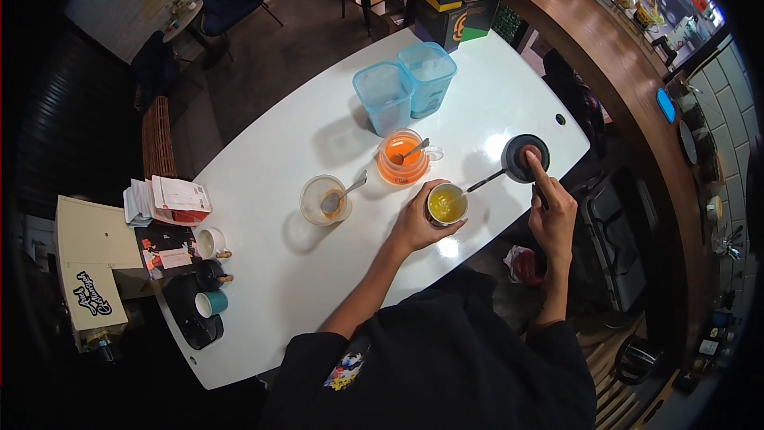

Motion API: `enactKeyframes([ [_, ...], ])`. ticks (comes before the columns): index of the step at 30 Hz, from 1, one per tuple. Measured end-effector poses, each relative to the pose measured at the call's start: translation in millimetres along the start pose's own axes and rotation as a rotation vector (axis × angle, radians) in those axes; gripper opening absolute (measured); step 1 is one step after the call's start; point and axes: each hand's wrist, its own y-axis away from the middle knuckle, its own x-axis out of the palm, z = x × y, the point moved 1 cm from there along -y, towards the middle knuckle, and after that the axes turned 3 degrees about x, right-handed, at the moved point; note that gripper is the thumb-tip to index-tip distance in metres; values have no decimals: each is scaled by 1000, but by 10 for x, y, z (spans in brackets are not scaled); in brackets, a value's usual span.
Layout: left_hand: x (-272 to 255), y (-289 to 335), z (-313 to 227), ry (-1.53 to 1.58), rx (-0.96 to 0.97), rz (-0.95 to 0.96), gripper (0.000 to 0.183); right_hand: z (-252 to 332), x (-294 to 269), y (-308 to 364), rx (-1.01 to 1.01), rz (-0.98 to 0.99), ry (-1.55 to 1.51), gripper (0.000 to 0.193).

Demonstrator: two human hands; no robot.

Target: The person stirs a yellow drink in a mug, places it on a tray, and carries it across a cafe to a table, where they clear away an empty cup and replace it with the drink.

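Note:
My left hand (422, 223) is wrapped round a small cup (447, 205) holding a yellow liquid with a bubbly surface. My right hand (551, 211) grips a black gooseneck kettle (513, 171), its index finger stretched onto the brown lid knob (532, 154). The kettle's thin spout reaches over the cup's rim, and a thin stream seems to enter the liquid. Just beyond the cup stands a clear glass jug (393, 177) of orange liquid with a spoon (414, 150) in it. To the left is a clear cup (312, 209) with brownish residue and another spoon (357, 182).
Two blue translucent containers (384, 99) stand farther back on the white table (263, 191), before stacked dark boxes (458, 22). At the left end are several mugs (211, 303), a black tray (199, 330) and paper packets (181, 193). A wooden counter (613, 56) curves along the right.

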Motion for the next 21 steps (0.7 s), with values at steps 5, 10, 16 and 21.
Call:
enactKeyframes([
  [5, 20, 17, 57, 38, -4, -44, 73, -9, 12, 34, -5, 45, 29, 83],
  [10, 21, 4, 29, 10, -3, -38, 73, 17, 32, 30, -3, 40, 6, 86],
  [16, 15, 18, 54, 10, -7, -40, 74, 33, 2, 9, 10, 61, 62, 88],
  [21, 21, 11, 30, 22, -15, -37, 74, -11, 50, 58, -10, 96, 60, 88],
])
